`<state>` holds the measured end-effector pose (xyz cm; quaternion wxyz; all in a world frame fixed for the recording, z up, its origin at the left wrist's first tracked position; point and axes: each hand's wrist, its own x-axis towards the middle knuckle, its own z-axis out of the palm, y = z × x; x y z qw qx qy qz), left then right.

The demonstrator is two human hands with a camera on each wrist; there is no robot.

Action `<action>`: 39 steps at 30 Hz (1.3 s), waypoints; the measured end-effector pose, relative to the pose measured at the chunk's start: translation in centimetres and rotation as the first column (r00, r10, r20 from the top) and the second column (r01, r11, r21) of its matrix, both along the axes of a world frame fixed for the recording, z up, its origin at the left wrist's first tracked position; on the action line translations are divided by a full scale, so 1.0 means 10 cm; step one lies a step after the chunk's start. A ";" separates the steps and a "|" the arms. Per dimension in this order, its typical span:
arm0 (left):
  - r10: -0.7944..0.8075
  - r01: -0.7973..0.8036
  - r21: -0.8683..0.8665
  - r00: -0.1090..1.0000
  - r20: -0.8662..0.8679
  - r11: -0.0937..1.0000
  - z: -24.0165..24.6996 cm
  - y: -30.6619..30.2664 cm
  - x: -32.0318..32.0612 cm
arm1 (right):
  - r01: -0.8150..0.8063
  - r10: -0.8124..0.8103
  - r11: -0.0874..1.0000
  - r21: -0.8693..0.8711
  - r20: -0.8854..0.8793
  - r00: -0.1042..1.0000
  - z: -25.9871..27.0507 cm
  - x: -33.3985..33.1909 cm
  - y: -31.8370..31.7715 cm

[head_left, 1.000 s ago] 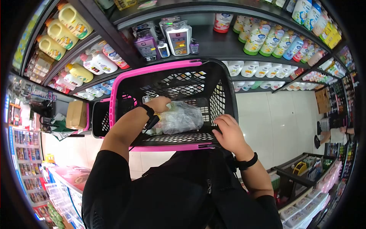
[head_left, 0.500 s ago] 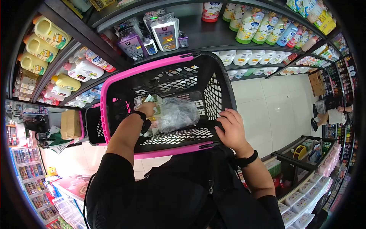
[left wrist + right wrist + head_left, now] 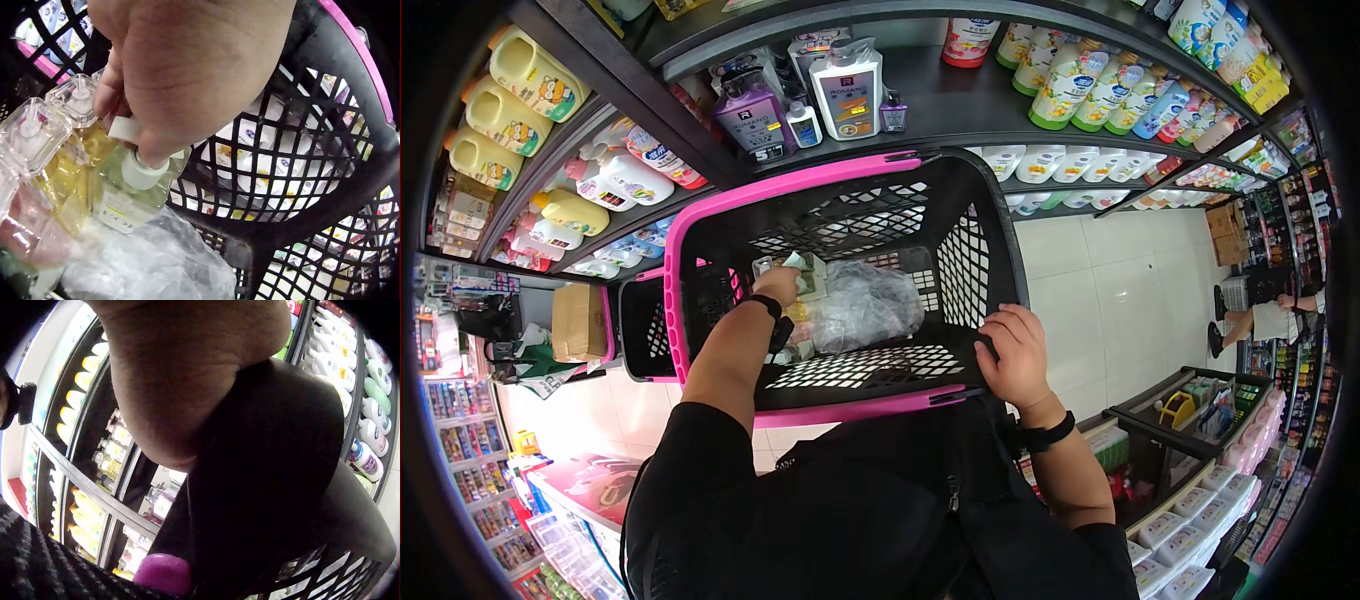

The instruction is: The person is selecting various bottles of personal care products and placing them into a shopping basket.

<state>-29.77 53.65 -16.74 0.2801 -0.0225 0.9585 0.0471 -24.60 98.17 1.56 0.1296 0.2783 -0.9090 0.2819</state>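
Inside the black basket with pink handles (image 3: 800, 180), my left hand (image 3: 778, 284) is down at the left end. The left wrist view shows that hand (image 3: 187, 69) gripping the white pump top (image 3: 142, 172) of a clear bottle of pale green liquid (image 3: 128, 194). Yellow (image 3: 65, 184) and pink (image 3: 37, 228) bottles with clear caps stand beside it, next to crumpled clear plastic (image 3: 150, 262). My right hand (image 3: 1018, 358) rests at the basket's right rim, fingers bent over the edge; in the right wrist view its palm (image 3: 181, 381) shows, but its fingertips are hidden.
Shelves of bottles (image 3: 1070, 85) run behind the basket and to its left. A second basket (image 3: 645, 325) and a cardboard box (image 3: 579, 322) are at the left. At the right are a person's legs (image 3: 1238, 325), and a low display (image 3: 1190, 410) stands nearer.
My left hand has moved left within the basket, from above the clear plastic to the bottles. My right hand has stayed at the right rim while the head view shifted.
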 end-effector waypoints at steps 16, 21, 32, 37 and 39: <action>0.004 0.008 0.111 0.994 -0.110 0.994 0.05 -0.17 -0.25 | -0.067 0.069 0.997 -0.045 0.042 0.997 0.05 -0.02 0.12; 0.073 -0.041 0.171 0.980 -0.187 0.984 0.96 0.37 -0.26 | -0.202 0.211 0.973 -0.115 0.074 0.975 0.02 -0.05 0.28; 0.145 0.030 0.387 0.898 -0.415 0.921 2.42 2.35 -0.28 | -0.016 0.095 0.978 -0.209 0.375 0.922 -0.80 -0.56 1.90; 0.113 0.213 0.467 0.809 -0.577 0.858 2.89 3.61 -0.63 | 0.015 -0.401 0.892 0.452 0.775 0.489 -3.14 -0.16 3.94; 0.104 0.313 0.502 0.760 -0.641 0.806 3.07 4.20 -0.90 | 0.325 -0.446 0.856 0.402 0.892 0.071 -3.79 0.40 4.99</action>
